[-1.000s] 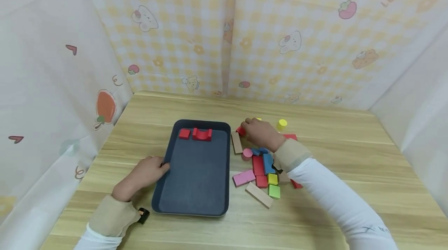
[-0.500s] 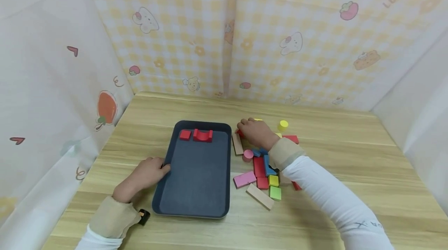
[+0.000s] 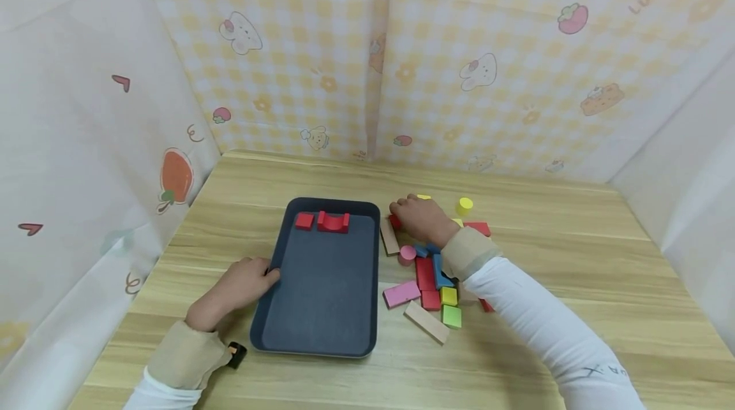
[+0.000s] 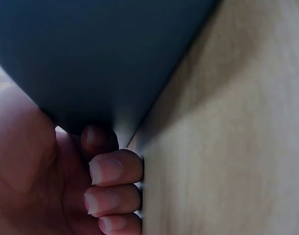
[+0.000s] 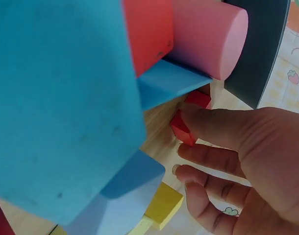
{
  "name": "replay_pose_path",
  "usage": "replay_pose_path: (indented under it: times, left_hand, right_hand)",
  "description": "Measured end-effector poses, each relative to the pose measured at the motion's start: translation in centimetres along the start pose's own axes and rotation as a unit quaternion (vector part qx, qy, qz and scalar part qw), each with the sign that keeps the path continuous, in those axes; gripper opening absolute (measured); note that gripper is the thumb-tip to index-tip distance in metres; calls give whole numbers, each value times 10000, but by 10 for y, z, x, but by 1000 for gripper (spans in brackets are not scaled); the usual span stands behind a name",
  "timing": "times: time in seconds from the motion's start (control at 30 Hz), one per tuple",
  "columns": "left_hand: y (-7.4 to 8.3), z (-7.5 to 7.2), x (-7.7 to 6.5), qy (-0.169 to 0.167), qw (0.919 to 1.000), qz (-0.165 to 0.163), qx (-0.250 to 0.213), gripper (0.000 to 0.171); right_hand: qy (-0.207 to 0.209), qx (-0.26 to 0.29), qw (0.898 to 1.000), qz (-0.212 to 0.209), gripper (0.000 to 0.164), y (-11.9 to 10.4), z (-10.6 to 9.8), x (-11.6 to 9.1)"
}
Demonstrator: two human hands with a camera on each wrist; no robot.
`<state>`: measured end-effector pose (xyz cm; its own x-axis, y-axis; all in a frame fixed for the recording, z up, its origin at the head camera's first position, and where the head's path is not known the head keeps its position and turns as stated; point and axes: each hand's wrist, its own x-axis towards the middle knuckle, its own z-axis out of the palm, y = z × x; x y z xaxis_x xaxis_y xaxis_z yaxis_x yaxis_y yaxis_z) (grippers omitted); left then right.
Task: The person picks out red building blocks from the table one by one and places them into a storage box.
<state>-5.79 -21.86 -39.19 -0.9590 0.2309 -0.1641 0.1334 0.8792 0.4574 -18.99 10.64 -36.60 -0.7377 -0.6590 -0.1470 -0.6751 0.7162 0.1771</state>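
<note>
Red block [image 5: 183, 131]: two o'clock, outside tray [image 3: 316, 295] | our right hand [image 3: 422, 215] pinches it, left hand [image 3: 244, 279] grips nine-o'clock edge | red square [image 3: 304, 222], red arch [image 3: 333, 226] inside near twelve; early, we judge: loose blocks [image 3: 425, 274] lie outside at three

The left sleeve [image 3: 166, 392] was white, ending in a beige left cuff [image 3: 185, 356]; a black fitting [image 3: 237, 358] with an orange patch [image 3: 232, 350] sat at the cuff's 3 o'clock. The white right sleeve [image 3: 534, 321] bore dark lettering [image 3: 604, 370] at 4 o'clock, below a beige right cuff [image 3: 472, 250].
</note>
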Motion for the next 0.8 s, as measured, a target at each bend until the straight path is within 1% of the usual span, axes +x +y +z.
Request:
replay_pose_path:
  times: [0.17,0.3,0.43,0.6,0.8]
  left_hand:
    - [-1,-1,-1,38,10000,32,52,32]
    - [-1,0,-1,7,10000,22,33,33]
    - [0,0,-1,-5,10000,29,12,33]
    - [0,-1,0,-2,10000,30,5,33]
    - [0,0,0,-23,10000,8,14,33]
  right_hand:
    - [164,30,9998,-133,17,-2,-1,-1]
    - [18,227,9997,-83,17,-1,-2,-1]
    - [-36,528,9986,32,23,3,-4,-3]
    - [288,690,9972,57,25,7,-14,-5]
    - [590,615,9964,-10,27,7,-27,-3]
